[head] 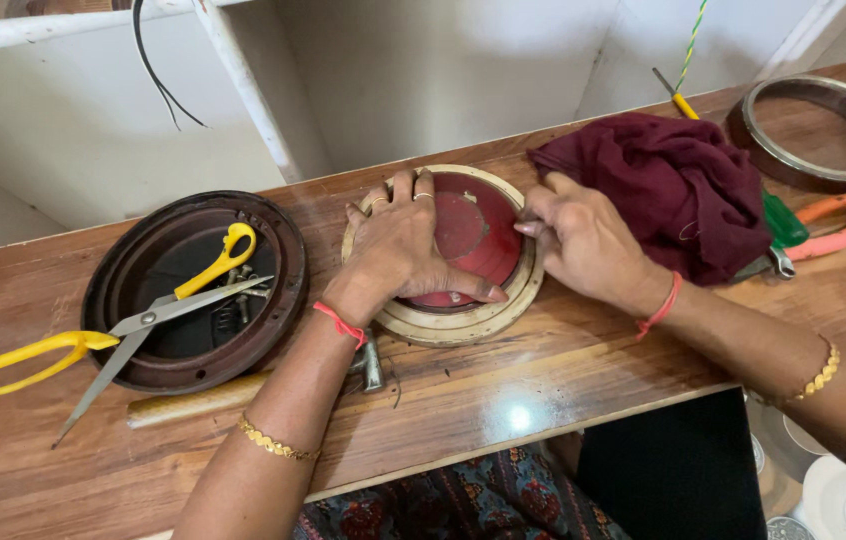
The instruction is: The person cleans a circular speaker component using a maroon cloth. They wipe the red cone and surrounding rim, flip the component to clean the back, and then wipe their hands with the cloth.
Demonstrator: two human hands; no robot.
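Observation:
A round cream-rimmed part with a dark red disc in its middle lies flat on the wooden table. My left hand is spread over the disc's left half, fingers on the far rim, thumb along the near edge. My right hand rests at the right rim, its fingertips pinched together against the disc's edge. What the fingertips hold, if anything, is hidden.
A dark round housing at the left holds several screws, with yellow-handled scissors across it. A hammer lies under my left forearm. A maroon cloth, orange-handled pliers, a green tool handle and a metal ring lie right.

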